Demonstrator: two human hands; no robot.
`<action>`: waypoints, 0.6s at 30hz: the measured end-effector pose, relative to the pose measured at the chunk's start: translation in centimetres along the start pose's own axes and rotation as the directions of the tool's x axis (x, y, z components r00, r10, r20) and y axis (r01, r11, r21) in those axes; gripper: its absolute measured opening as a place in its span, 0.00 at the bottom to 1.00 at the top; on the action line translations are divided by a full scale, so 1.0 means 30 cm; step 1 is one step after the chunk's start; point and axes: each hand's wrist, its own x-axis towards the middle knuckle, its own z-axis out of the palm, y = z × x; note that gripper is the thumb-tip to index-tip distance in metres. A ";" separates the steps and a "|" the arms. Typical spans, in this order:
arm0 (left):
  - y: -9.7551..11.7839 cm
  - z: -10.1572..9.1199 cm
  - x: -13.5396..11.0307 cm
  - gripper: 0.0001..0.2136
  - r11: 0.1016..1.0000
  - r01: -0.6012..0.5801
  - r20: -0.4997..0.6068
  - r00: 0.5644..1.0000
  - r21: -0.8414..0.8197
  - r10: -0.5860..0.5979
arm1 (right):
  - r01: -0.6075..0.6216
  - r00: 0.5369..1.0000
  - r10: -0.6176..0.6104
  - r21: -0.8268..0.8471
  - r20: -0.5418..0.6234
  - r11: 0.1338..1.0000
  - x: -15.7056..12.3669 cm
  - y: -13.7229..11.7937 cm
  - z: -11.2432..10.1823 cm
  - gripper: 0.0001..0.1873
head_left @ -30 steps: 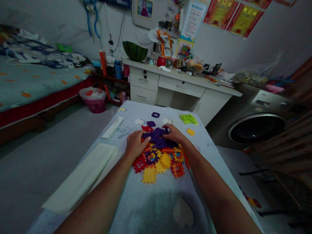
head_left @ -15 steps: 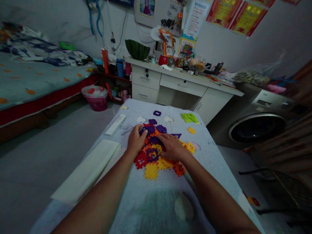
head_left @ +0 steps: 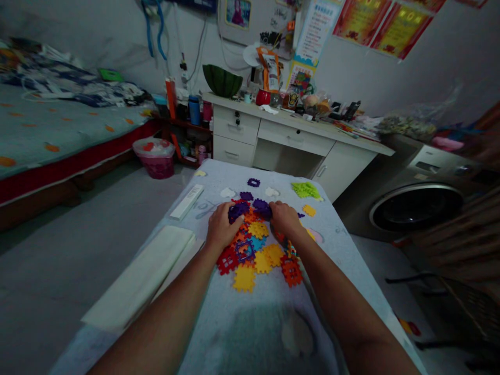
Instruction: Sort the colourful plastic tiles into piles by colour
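A loose heap of toothed plastic building tiles lies on the cloth-covered table: red, orange, yellow, blue and purple. My left hand (head_left: 224, 227) is closed around purple tiles (head_left: 238, 210) at the heap's left side, thumb on the near side. On the right, my right hand (head_left: 286, 219) grips the edge of another purple tile (head_left: 261, 207); its fingertips are partly hidden. Between and below the hands lie a yellow gear-shaped tile (head_left: 258, 229), a purple frame tile (head_left: 245, 251), a red window tile (head_left: 227, 260) and an orange-red window tile (head_left: 291, 271).
Lime-green tiles (head_left: 305, 190) lie at the table's far right, near a yellow tile (head_left: 309, 210). A purple frame (head_left: 253, 183) sits at the far middle. Along the left edge are a long white box (head_left: 186, 202) and a folded pale sheet (head_left: 140, 276). Beyond stands a white desk (head_left: 234, 130).
My right hand has moved away from the heap's middle, up and right, and now grips a purple tile. Yellow and blue tiles beneath are uncovered. My left hand stays on its purple tiles.
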 end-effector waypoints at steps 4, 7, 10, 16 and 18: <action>0.002 0.001 -0.001 0.18 1.000 -0.003 -0.011 1.000 -0.006 0.003 | 0.085 0.996 -0.088 0.096 0.025 0.992 -0.017 -0.001 -0.012 0.19; 0.002 -0.001 0.000 0.16 1.000 -0.005 -0.023 1.000 -0.021 0.005 | 0.342 0.929 -0.368 0.304 0.031 0.889 -0.020 0.007 -0.032 0.22; 0.000 -0.001 0.000 0.16 1.000 -0.015 -0.024 1.000 -0.027 0.014 | 0.386 0.904 -0.427 0.426 0.001 0.818 0.044 0.034 -0.038 0.17; -0.005 0.003 -0.001 0.17 1.000 -0.015 -0.016 1.000 0.014 0.015 | 0.209 0.975 -0.224 0.357 0.000 0.910 0.285 0.015 0.043 0.38; -0.005 0.003 -0.001 0.17 1.000 -0.019 -0.014 1.000 0.024 0.019 | 0.250 0.962 -0.274 0.379 0.009 0.891 0.337 -0.021 0.064 0.42</action>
